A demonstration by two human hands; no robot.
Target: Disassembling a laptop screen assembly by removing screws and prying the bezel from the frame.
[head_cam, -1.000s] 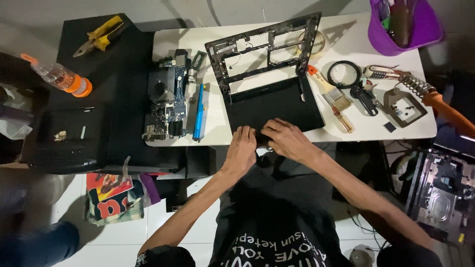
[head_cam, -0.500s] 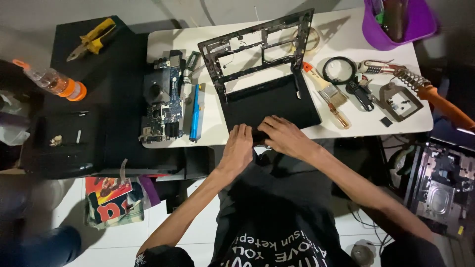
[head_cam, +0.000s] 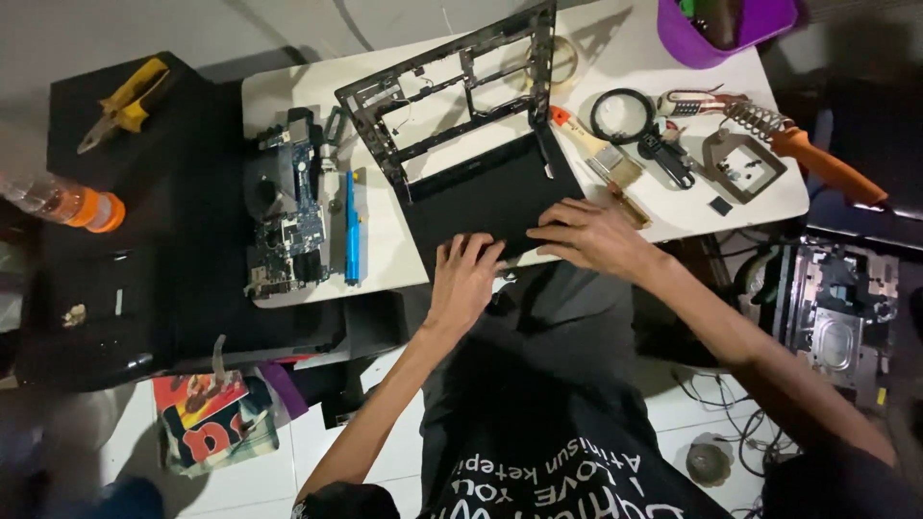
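Both hands rest on the near edge of a black laptop base panel (head_cam: 486, 192) that lies on the white bench (head_cam: 673, 207), close to its front edge. The left hand (head_cam: 466, 279) lies flat at the panel's near corner, fingers (head_cam: 468, 252) spread and stretched forward, their tips pressing on the dark surface; it grips nothing. The right hand (head_cam: 596, 235) lies palm down just beside it, fingers (head_cam: 550, 231) extended and slightly fanned toward the left, touching the panel's front edge; whether any tip hooks under the edge cannot be told. The two hands are near each other but apart.

Hinged up behind the panel stands a bare black laptop frame (head_cam: 452, 91), tilted, with openings showing the bench through it. To the left of the panel lie a blue screwdriver (head_cam: 352, 231) and, just beyond it, a circuit board (head_cam: 284, 226) at the bench's left edge. To the right of the panel lie a small paintbrush (head_cam: 601, 159), a magnifying glass (head_cam: 620, 115) and a soldering iron with an orange handle (head_cam: 817, 163). A purple tub (head_cam: 721, 34) stands at the far right corner. On the black cabinet (head_cam: 115, 240) to the left lie yellow-handled pliers (head_cam: 125, 106) and a clear bottle with an orange cap (head_cam: 67, 202).
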